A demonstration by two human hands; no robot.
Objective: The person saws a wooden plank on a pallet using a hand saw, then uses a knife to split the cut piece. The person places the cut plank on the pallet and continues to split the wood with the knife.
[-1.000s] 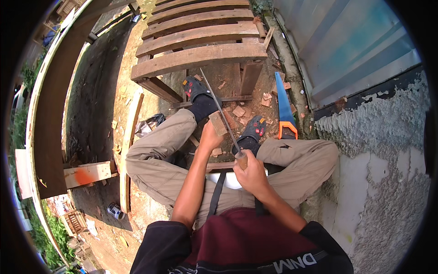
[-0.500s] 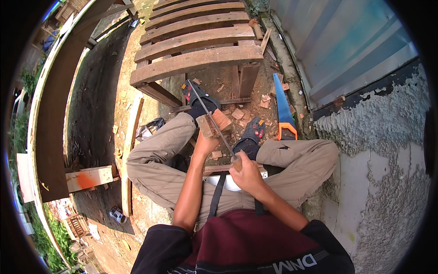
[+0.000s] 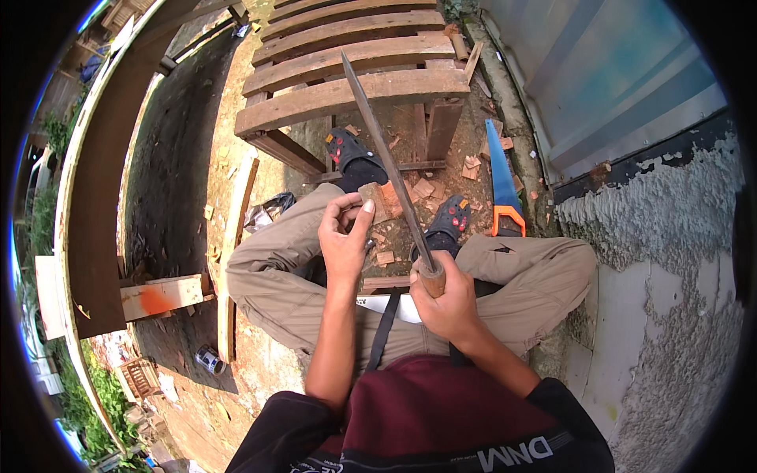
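Observation:
In my right hand [image 3: 449, 303], the fingers wrap round the wooden handle of a long file [image 3: 388, 156]. Its dark, tapered metal blade points up and away, its tip in front of the slatted bench. My left hand [image 3: 344, 243] pinches a small wooden block [image 3: 372, 195] between thumb and fingers, over the ground between my legs. The block has a reddish face toward the blade. In this view the blade passes just right of the block; whether they touch I cannot tell.
A slatted wooden bench [image 3: 355, 91] stands ahead. To the right lies a handsaw [image 3: 502, 177] with a blue blade and orange handle, near a metal wall [image 3: 607, 79]. Wood offcuts [image 3: 423, 189] litter the ground. A long plank [image 3: 234, 260] and a can [image 3: 210, 360] lie left.
The file has lifted off the block and its tip has swung up and away, showing its broader side. My left hand has turned, its thumb now visible on the block.

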